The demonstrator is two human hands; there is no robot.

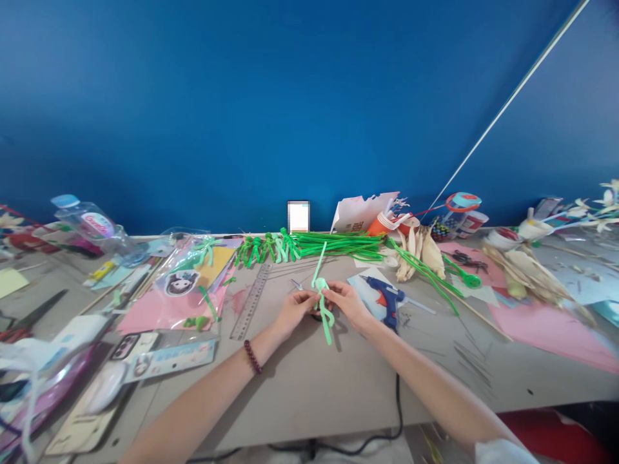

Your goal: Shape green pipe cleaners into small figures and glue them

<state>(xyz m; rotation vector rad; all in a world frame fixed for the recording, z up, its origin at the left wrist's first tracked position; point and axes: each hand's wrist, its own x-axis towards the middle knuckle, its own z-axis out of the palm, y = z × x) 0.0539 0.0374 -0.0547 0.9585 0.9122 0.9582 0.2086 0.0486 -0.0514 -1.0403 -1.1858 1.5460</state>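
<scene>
Behind the cluttered counter (290,393) rises a blue wall (290,116), and above the counter's middle the left hand (297,309) and right hand (346,301) both pinch a pale green pipe cleaner (322,283), whose bends should come out neater if each grip sits close to the fold.

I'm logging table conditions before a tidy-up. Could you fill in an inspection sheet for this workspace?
Surface: grey table, crowded at the back and both sides.
Work pieces: pale green fuzzy piece, bent, between the hands; green stems lie behind it.
Clutter: clear ruler, blue glue gun, tilted plastic bottle, pink paper.
Left hand: pinching the piece.
Right hand: pinching it too.
Cables: dark cable runs over the near edge.
Surroundings: blue wall behind.
</scene>
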